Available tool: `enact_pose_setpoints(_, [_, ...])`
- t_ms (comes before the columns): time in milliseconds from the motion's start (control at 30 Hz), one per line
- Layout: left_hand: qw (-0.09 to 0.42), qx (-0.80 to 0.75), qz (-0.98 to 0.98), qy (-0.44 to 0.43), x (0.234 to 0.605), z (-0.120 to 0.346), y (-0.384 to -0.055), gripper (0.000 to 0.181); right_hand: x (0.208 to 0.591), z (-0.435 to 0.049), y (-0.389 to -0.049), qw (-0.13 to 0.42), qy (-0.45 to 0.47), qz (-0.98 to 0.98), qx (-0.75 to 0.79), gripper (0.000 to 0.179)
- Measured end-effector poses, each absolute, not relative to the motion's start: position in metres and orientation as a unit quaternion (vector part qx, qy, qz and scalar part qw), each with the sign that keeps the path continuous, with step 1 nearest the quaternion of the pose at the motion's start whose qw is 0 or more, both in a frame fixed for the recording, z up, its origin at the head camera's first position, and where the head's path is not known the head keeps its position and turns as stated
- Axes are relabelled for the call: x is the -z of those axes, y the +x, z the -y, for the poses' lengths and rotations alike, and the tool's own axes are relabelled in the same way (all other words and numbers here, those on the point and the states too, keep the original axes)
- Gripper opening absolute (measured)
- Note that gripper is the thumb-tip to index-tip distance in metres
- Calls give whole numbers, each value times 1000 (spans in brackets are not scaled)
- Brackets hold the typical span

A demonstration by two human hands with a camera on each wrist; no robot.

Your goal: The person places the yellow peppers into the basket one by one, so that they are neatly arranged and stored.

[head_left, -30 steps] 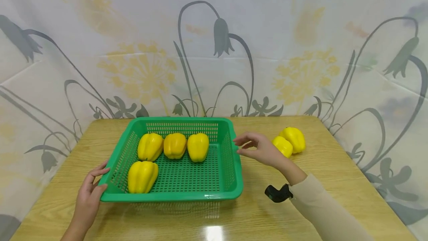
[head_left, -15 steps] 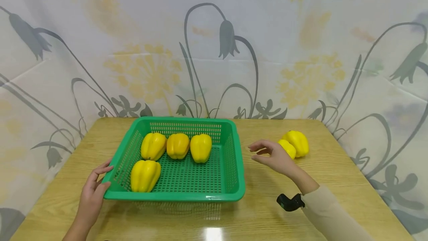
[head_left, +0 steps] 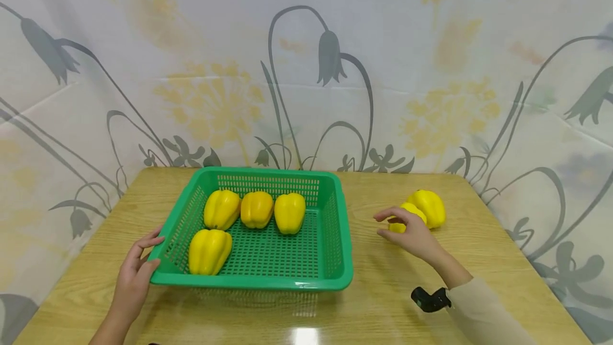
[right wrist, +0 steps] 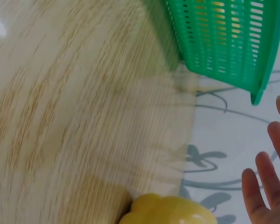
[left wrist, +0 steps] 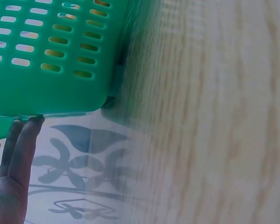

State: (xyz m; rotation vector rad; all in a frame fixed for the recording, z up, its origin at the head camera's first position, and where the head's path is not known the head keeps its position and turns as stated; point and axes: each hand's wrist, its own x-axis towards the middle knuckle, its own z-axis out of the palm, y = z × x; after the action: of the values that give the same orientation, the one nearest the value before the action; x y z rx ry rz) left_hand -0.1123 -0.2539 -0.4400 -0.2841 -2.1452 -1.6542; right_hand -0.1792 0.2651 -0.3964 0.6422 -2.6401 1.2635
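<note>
A green plastic basket (head_left: 254, 282) with slotted walls stands on the table, several yellow bell peppers (head_left: 209, 252) inside it. At its left rim my left hand (head_left: 133, 276) touches the edge with fingertips and thumb; the left wrist view shows long, straight fingers (left wrist: 24, 151) against the rim. My right hand (head_left: 414, 234) hovers to the right of the basket, fingers loosely bent and nothing between them. Beyond it lie two more yellow bell peppers; the nearer pepper (head_left: 415, 210) is partly hidden by the hand, the farther pepper (head_left: 429, 207) sits behind it.
The wooden table (head_left: 364, 302) ends at a hanging cloth (head_left: 306, 95) printed with grey and yellow flowers. A small black device (head_left: 430, 300) is fixed at the right cuff.
My right hand has moved right, away from the basket's right rim to the two loose peppers. The left hand keeps touching the left rim. The view has shifted slightly.
</note>
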Motion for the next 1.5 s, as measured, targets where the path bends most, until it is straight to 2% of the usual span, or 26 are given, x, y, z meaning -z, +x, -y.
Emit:
enact_pose_setpoints(600, [208,600,765,-107,439,255,-111,29,409,-304,-182,182,211,899,-338,32])
enact_pose_setpoints(967, [209,596,768,-106,438,253,-111,28,423,-318,-186,159,203,917,-306,41])
enact_pose_setpoints(1500, [207,591,772,-110,438,253,-112,28,432,-318,-188,196,208,908,-307,38])
